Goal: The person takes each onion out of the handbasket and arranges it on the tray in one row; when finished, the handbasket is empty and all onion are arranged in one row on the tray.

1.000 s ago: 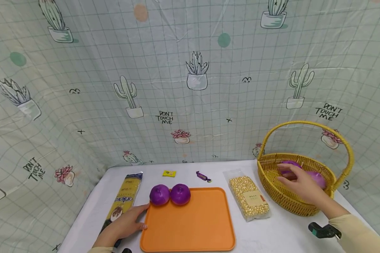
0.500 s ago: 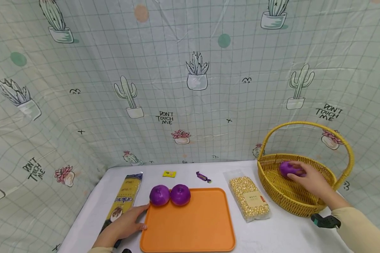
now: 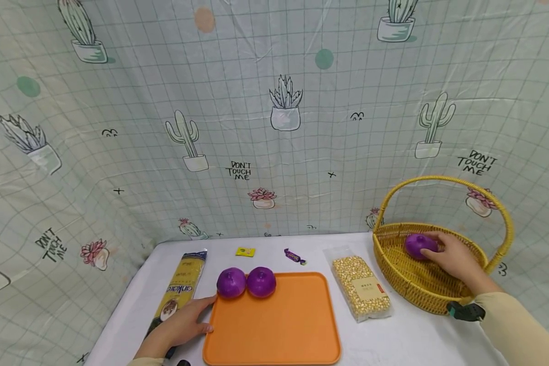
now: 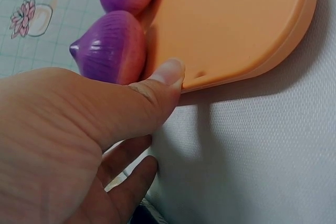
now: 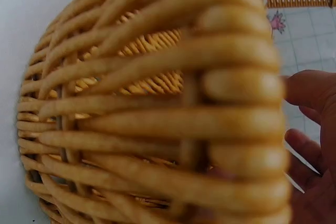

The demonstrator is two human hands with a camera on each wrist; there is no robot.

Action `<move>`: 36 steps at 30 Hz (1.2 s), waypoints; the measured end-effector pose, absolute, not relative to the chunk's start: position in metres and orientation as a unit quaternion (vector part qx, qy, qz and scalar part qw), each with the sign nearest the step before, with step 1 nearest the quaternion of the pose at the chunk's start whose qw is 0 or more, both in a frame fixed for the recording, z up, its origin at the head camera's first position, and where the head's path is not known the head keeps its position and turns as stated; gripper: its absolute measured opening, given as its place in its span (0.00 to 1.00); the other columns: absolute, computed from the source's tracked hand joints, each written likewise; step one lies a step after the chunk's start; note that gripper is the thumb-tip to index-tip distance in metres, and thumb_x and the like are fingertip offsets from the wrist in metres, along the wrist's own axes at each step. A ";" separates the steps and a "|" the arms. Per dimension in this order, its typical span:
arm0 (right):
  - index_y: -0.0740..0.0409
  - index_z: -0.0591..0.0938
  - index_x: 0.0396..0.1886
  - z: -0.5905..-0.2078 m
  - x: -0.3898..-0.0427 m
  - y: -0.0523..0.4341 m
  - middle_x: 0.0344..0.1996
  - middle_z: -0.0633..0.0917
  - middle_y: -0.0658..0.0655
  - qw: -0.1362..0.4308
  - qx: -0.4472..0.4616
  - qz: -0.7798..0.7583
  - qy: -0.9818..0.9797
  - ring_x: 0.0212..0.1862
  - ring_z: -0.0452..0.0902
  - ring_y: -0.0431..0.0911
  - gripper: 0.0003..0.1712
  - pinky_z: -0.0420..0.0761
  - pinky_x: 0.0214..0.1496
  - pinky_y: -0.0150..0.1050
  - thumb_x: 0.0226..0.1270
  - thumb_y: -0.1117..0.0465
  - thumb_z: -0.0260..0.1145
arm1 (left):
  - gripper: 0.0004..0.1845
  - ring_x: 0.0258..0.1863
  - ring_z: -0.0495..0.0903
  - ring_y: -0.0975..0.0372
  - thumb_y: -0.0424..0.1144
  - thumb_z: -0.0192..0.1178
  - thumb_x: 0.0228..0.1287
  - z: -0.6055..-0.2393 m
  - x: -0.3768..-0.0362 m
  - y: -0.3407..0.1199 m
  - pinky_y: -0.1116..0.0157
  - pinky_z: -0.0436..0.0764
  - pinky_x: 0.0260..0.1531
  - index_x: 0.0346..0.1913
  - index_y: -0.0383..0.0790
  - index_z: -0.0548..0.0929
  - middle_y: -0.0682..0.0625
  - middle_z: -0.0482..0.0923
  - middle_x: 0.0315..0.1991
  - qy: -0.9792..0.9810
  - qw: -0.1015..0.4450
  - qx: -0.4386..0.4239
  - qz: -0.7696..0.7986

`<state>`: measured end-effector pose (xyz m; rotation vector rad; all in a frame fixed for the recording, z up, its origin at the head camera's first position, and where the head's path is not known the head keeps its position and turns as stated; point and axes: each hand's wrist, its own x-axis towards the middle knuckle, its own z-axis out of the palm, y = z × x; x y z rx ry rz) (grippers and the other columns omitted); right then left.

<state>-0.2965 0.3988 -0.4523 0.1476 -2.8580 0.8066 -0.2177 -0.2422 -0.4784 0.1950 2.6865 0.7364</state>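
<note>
The right hand (image 3: 457,259) is down inside the basket (image 3: 393,269), its fingers (image 3: 432,252) curled round a purple onion (image 3: 418,245) that sits toward the far left of the bowl, under the arch of the handle. From where I stand this looks like the grasping step: the onion seems to rest against the weave, not lifted clear, though the wrist view shows only wicker and a bit of palm, so I cannot tell how firm the hold is. The left hand (image 3: 183,325) lies flat on the counter (image 3: 416,340) at the near left corner of the tray (image 3: 274,325), fingers straight and relaxed, thumb tip touching the rim, holding nothing. Two more onions (image 3: 246,282) sit side by side, touching, at the tray's far left edge. A bag of corn (image 3: 360,285) lies between tray and basket, and a noodle packet (image 3: 178,290) lies left of the tray. The next move, I would judge, calls for a lift high enough to clear the basket's rim and duck the handle, then a carry over the corn toward the tray, with the left hand steadying it.
</note>
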 end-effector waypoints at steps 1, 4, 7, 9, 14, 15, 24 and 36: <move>0.76 0.70 0.65 -0.453 -0.297 0.400 0.57 0.74 0.82 0.084 0.048 0.269 -0.958 0.57 0.72 0.76 0.35 0.75 0.55 0.71 0.74 0.52 0.67 | 0.38 0.70 0.67 0.40 0.39 0.74 0.59 -0.478 -0.218 -0.242 0.38 0.64 0.70 0.71 0.34 0.72 0.37 0.73 0.68 0.947 0.173 0.069 0.260; 0.76 0.70 0.65 -0.453 -0.299 0.401 0.58 0.74 0.82 0.079 0.044 0.266 -0.960 0.58 0.70 0.77 0.36 0.72 0.57 0.72 0.74 0.50 0.66 | 0.38 0.70 0.67 0.40 0.39 0.74 0.59 -0.478 -0.217 -0.244 0.38 0.64 0.70 0.71 0.34 0.72 0.37 0.73 0.68 0.947 0.171 0.071 0.262; 0.75 0.70 0.66 -0.452 -0.301 0.402 0.59 0.74 0.81 0.072 0.041 0.264 -0.961 0.60 0.68 0.77 0.36 0.69 0.60 0.74 0.74 0.48 0.65 | 0.38 0.70 0.67 0.40 0.38 0.74 0.59 -0.477 -0.217 -0.244 0.38 0.64 0.70 0.71 0.34 0.72 0.37 0.73 0.68 0.946 0.170 0.074 0.265; 0.75 0.70 0.66 -0.451 -0.302 0.402 0.60 0.73 0.81 0.064 0.038 0.266 -0.961 0.61 0.66 0.78 0.37 0.68 0.61 0.74 0.74 0.48 0.65 | 0.37 0.70 0.67 0.40 0.38 0.74 0.59 -0.477 -0.216 -0.245 0.38 0.64 0.70 0.71 0.33 0.72 0.37 0.73 0.68 0.946 0.170 0.076 0.265; 0.74 0.69 0.68 -0.447 -0.304 0.401 0.61 0.71 0.82 0.038 0.035 0.267 -0.962 0.62 0.65 0.78 0.38 0.68 0.61 0.75 0.74 0.47 0.65 | 0.37 0.70 0.67 0.40 0.38 0.73 0.60 -0.476 -0.216 -0.245 0.38 0.64 0.70 0.71 0.33 0.72 0.37 0.73 0.68 0.946 0.170 0.076 0.266; 0.74 0.68 0.68 -0.446 -0.305 0.401 0.61 0.71 0.82 0.033 0.038 0.266 -0.963 0.62 0.66 0.78 0.38 0.68 0.61 0.75 0.74 0.48 0.66 | 0.37 0.70 0.67 0.40 0.38 0.73 0.60 -0.476 -0.216 -0.245 0.38 0.64 0.70 0.71 0.33 0.72 0.37 0.73 0.68 0.946 0.170 0.076 0.267; 0.74 0.67 0.70 -0.441 -0.309 0.401 0.62 0.71 0.82 -0.012 0.058 0.273 -0.960 0.60 0.71 0.76 0.39 0.74 0.60 0.72 0.74 0.50 0.66 | 0.37 0.71 0.66 0.40 0.38 0.73 0.60 -0.476 -0.216 -0.246 0.37 0.63 0.70 0.71 0.33 0.72 0.37 0.72 0.68 0.945 0.171 0.076 0.268; 0.76 0.64 0.72 -0.440 -0.311 0.401 0.63 0.69 0.83 -0.044 0.059 0.288 -0.955 0.62 0.68 0.78 0.41 0.70 0.63 0.72 0.75 0.50 0.65 | 0.38 0.71 0.66 0.40 0.39 0.74 0.59 -0.479 -0.217 -0.246 0.37 0.63 0.70 0.72 0.35 0.72 0.38 0.72 0.69 0.944 0.170 0.074 0.272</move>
